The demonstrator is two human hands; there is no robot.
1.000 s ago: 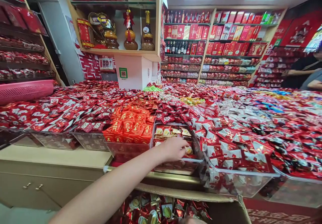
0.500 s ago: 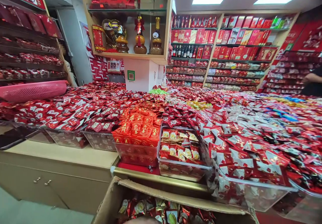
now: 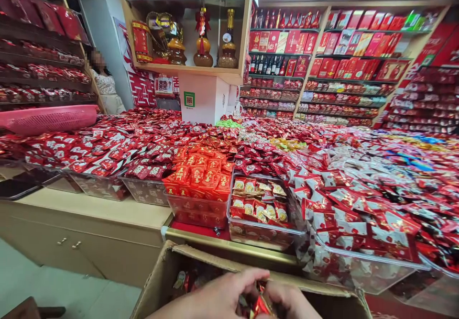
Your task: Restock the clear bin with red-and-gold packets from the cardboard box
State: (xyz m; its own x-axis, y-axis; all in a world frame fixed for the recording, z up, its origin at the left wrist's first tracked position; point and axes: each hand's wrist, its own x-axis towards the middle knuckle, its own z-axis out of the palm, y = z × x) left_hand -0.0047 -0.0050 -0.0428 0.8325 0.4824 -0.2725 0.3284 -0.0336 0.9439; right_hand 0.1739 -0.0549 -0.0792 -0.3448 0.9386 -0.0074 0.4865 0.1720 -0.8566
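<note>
My left hand (image 3: 220, 295) and my right hand (image 3: 289, 302) come together over an open cardboard box (image 3: 158, 280) at the bottom of the head view. Red and gold wrapped candies (image 3: 263, 304) are cupped between them, with the fingers of both hands curled round. How many there are is hidden. More wrapped candies (image 3: 181, 280) lie inside the box to the left of my hands. Just beyond stands a clear plastic bin (image 3: 267, 233) with rows of similar red and gold packets (image 3: 260, 204).
Left of that bin, a bin of orange-red packets (image 3: 201, 178) stands on the counter. To its right is a large bin of red and white packets (image 3: 358, 230). A pink basket (image 3: 50, 119) rests at the left. A display cabinet (image 3: 186, 70) overhangs the counter; a person (image 3: 105, 84) stands behind.
Both my hands have come into view above the box with wrapped candies between them. The view has tilted slightly down, and a person now shows at the back left.
</note>
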